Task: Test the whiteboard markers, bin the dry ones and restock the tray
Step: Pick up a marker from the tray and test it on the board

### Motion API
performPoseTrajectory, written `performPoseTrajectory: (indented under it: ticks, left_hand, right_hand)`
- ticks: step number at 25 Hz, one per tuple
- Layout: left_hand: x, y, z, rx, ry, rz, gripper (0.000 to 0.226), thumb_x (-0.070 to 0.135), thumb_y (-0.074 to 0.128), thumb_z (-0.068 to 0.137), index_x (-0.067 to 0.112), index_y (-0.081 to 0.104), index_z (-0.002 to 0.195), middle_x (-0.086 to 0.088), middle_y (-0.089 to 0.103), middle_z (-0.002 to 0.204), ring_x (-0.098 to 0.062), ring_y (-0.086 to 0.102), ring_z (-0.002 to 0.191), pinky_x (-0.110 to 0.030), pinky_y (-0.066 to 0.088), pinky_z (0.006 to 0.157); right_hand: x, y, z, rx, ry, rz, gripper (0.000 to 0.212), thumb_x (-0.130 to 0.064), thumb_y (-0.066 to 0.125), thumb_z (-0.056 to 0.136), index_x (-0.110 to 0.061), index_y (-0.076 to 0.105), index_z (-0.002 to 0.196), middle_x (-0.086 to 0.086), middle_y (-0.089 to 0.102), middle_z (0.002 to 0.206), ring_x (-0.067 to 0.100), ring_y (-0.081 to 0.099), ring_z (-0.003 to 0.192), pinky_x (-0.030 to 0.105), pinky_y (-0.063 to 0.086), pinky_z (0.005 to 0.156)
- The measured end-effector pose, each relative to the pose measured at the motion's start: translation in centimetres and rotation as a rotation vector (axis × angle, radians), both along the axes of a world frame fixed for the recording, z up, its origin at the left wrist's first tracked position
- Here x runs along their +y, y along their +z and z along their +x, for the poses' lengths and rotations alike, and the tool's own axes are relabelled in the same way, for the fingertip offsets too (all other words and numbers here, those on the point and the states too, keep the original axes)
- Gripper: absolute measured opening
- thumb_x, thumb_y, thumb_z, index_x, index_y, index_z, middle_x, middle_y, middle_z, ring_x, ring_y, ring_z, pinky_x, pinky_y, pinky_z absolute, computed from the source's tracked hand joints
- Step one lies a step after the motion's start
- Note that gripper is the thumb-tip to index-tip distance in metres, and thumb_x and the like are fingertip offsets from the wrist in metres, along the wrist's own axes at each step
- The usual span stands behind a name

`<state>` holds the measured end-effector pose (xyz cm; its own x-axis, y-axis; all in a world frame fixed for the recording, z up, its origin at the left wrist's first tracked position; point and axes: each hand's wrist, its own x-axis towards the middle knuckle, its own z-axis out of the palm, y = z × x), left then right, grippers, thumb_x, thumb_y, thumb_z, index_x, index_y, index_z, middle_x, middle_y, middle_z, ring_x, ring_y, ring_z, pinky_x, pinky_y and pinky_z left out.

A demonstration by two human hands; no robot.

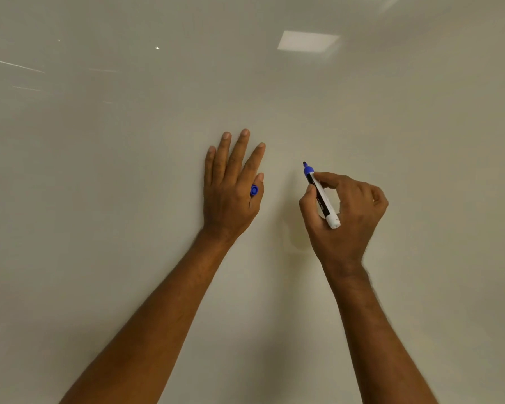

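Observation:
A glossy whiteboard (129, 199) fills the whole view. My right hand (347, 217) grips an uncapped blue marker (321, 196) with a white and black barrel, its blue tip pointing up and left at the board. No ink line shows near the tip. My left hand (231, 185) lies against the board with four fingers straight and spread. Its thumb pinches the blue marker cap (254, 190) against the side of the palm. The two hands are about a hand's width apart.
A reflected ceiling light (308, 40) shows at the upper right of the board, and faint streaks (12, 65) cross the upper left. The tray and the bin are out of view.

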<state>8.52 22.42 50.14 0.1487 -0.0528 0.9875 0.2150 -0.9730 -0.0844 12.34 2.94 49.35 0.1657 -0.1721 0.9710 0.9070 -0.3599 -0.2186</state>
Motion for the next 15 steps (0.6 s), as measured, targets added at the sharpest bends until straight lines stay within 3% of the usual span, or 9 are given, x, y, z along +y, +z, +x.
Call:
performPoseTrajectory:
  ticks: [4, 9, 15]
  left_hand:
    - [0.1, -0.4, 0.0, 0.025, 0.05, 0.0, 0.058, 0.034, 0.052, 0.102, 0.011, 0.042, 0.154, -0.014, 0.032, 0.163, -0.037, 0.025, 0.153, -0.056, 0.022, 0.124]
    - [0.0, -1.0, 0.1, 0.028, 0.065, 0.004, 0.058, 0.035, 0.051, 0.102, 0.011, 0.041, 0.154, -0.014, 0.032, 0.163, -0.037, 0.025, 0.153, -0.056, 0.021, 0.124]
    - [0.0, -1.6, -0.1, 0.034, 0.069, -0.006, 0.057, 0.034, 0.049, 0.103, 0.012, 0.041, 0.154, -0.014, 0.032, 0.164, -0.037, 0.025, 0.153, -0.056, 0.022, 0.123]
  right_hand:
    - [0.8, 0.4, 0.8, -0.01, -0.009, 0.009, 0.014, -0.024, 0.07, 0.091, -0.019, 0.075, 0.102, -0.011, 0.075, 0.097, 0.012, 0.066, 0.088, 0.043, 0.043, 0.1]
    - [1.4, -0.8, 1.0, 0.114, 0.107, -0.039, 0.026, -0.032, 0.065, 0.093, -0.016, 0.073, 0.111, -0.006, 0.074, 0.101, 0.011, 0.068, 0.09, 0.031, 0.048, 0.088]
    - [1.2, -2.6, 0.7, 0.131, 0.098, -0.046, 0.021, -0.027, 0.067, 0.092, -0.016, 0.073, 0.108, -0.006, 0.074, 0.098, 0.01, 0.068, 0.088, 0.035, 0.05, 0.087]
